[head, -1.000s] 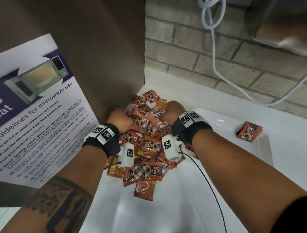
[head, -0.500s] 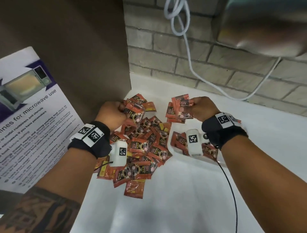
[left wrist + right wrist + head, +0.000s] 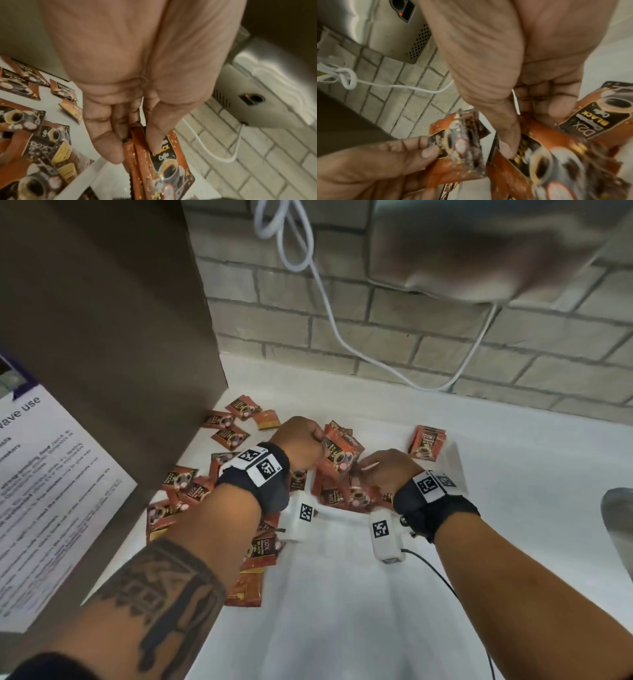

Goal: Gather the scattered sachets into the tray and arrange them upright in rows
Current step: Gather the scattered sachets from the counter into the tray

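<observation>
Orange-and-black coffee sachets lie scattered on the white counter at the left. My left hand grips a bundle of sachets over the white tray; the left wrist view shows thumb and fingers pinching that bundle. My right hand, just right of it, pinches sachets lying in the tray, with the thumb on top. A small stack of sachets stands upright at the tray's far right corner.
A brown cabinet panel with a microwave poster walls the left side. On the brick wall behind hang a metal appliance and a white cable. A grey object sits at the right edge.
My left hand has carried its bundle right, from the scattered pile to over the tray. My right hand has dropped from holding a bundle up to the sachets in the tray.
</observation>
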{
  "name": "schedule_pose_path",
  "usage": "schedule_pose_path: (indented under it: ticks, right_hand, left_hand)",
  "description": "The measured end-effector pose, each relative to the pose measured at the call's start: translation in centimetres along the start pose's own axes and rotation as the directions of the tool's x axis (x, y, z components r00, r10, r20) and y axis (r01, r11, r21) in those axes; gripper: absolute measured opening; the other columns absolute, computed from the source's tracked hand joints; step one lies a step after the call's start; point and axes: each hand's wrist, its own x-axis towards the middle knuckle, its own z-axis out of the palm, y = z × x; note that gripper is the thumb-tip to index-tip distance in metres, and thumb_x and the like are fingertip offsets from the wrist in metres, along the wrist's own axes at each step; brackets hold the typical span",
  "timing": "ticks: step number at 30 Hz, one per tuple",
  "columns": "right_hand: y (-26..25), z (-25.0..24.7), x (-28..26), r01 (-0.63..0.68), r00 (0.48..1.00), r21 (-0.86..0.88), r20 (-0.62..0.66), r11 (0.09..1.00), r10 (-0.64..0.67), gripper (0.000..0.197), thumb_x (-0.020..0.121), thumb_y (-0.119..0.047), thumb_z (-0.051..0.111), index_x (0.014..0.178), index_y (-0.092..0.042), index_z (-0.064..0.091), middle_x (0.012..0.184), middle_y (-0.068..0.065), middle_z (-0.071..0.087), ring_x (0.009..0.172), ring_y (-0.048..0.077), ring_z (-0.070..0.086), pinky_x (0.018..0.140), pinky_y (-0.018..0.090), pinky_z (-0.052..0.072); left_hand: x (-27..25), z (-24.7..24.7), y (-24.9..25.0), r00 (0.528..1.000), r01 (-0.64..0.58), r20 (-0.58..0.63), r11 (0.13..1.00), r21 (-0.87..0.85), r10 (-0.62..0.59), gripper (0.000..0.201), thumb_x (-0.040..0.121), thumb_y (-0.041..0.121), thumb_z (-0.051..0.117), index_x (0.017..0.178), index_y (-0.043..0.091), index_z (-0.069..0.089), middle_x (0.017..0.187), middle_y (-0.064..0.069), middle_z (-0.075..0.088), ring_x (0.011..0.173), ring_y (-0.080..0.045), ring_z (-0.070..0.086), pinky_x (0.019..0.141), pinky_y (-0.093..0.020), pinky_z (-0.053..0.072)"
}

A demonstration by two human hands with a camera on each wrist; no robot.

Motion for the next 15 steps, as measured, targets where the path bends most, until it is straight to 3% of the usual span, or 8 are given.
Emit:
schedule_pose_path:
  ticks: [2,4,6,9,12,15]
  right_hand:
    - [0.3,0.2,0.0,-0.041,0.999,0.061,-0.006,0.997,0.042,0.052,0.075,-0.038,0.083,0.122,-0.02,0.068,0.128,0.001,0.064,0.109,0.022,0.065,0.093,0.032,0.051]
    - [0.5,0.2,0.2,-0.076,0.997,0.119,0.002,0.99,0.076,0.062,0.072,-0.037,0.085,0.127,-0.02,0.064,0.129,0.004,0.064,0.113,0.024,0.063,0.099,0.038,0.051]
    - [0.5,0.0,0.0,-0.089,0.996,0.225,0.008,0.97,0.089,0.067,0.07,-0.033,0.087,0.129,-0.019,0.061,0.125,0.005,0.067,0.11,0.023,0.065,0.099,0.04,0.053]
    - [0.5,0.0,0.0,-0.076,0.997,0.263,0.021,0.962,0.073,0.07,0.068,-0.033,0.087,0.131,-0.017,0.059,0.129,0.002,0.065,0.111,0.02,0.065,0.097,0.035,0.052]
    - [0.3,0.3,0.6,-0.101,0.995,0.351,0.06,0.931,0.085,0.084,0.061,-0.038,0.087,0.136,-0.019,0.054,0.129,0.005,0.064,0.109,0.024,0.066,0.095,0.042,0.056]
    - [-0.3,0.5,0.6,-0.077,0.997,0.302,0.047,0.95,0.065,0.056,0.073,-0.04,0.083,0.122,-0.023,0.06,0.113,0.003,0.07,0.098,0.023,0.07,0.091,0.042,0.058]
  left_hand:
    - [0.9,1.2,0.3,1.0,0.011,0.006,0.998,0.064,-0.012,0.013,0.085,0.002,0.067,0.096,0.007,0.073,0.097,-0.01,0.072,0.093,-0.029,0.069,0.081,-0.038,0.06]
    - [1.5,2.2,0.5,1.0,0.008,0.004,0.983,0.184,-0.009,0.02,0.088,0.005,0.064,0.106,0.005,0.071,0.106,-0.012,0.071,0.099,-0.029,0.067,0.077,-0.032,0.055]
    - [1.7,2.9,0.7,1.0,-0.012,0.0,0.951,0.31,0.013,0.023,0.092,0.007,0.06,0.114,0.004,0.066,0.114,-0.011,0.067,0.105,-0.029,0.063,0.076,-0.031,0.048]
    - [2.2,3.4,0.8,0.999,-0.022,-0.023,0.924,0.382,0.033,0.027,0.093,0.005,0.057,0.119,0.006,0.063,0.12,-0.012,0.065,0.111,-0.031,0.061,0.087,-0.035,0.051]
    - [2.6,3.7,0.2,0.999,-0.043,-0.007,0.926,0.375,0.049,0.039,0.091,0.002,0.059,0.129,0.012,0.058,0.129,-0.01,0.061,0.118,-0.029,0.058,0.096,-0.036,0.049]
    - [2.8,3.6,-0.5,0.997,-0.077,-0.001,0.942,0.326,0.082,0.053,0.091,0.006,0.065,0.141,0.017,0.049,0.14,-0.009,0.051,0.125,-0.026,0.053,0.097,-0.03,0.044]
